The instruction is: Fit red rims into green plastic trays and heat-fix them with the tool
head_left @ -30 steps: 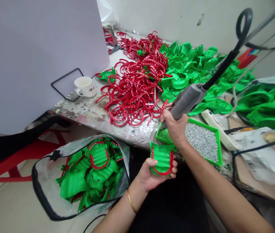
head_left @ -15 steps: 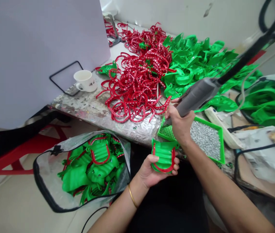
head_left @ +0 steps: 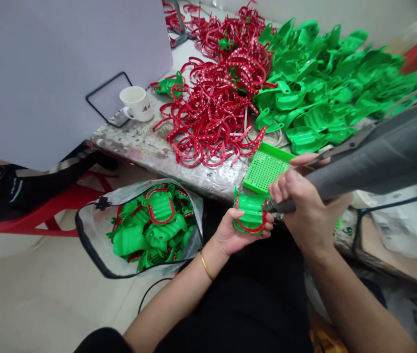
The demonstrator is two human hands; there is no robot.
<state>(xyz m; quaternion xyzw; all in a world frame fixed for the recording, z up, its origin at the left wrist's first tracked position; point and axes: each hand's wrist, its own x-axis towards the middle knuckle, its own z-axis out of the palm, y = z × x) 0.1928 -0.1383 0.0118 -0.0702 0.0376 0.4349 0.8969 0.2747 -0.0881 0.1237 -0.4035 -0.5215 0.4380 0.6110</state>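
My left hand (head_left: 228,230) is wrapped round a curved green plastic piece (head_left: 249,208) with a red strip along its rim. My right hand (head_left: 306,213) grips a grey electric screwdriver (head_left: 374,157), slanted down to the left. Its metal tip is at the right side of the green piece, by the red strip; whether a screw sits there is hidden. Behind the hands lies a green tray (head_left: 267,169) with a perforated section, partly covered by my right hand.
Red dotted strips (head_left: 212,113) are heaped on the worktable (head_left: 142,152), beside a pile of green plastic pieces (head_left: 315,88). A white mug (head_left: 138,105) stands at the left. Below the table edge, an open clear bag (head_left: 94,235) holds finished-looking green-and-red pieces. A red stool (head_left: 46,215) is behind it.
My right hand has brought the screwdriver from over the tray to the green piece, swinging its body lower and rightward. My left hand still holds the piece. The view has tilted downward.
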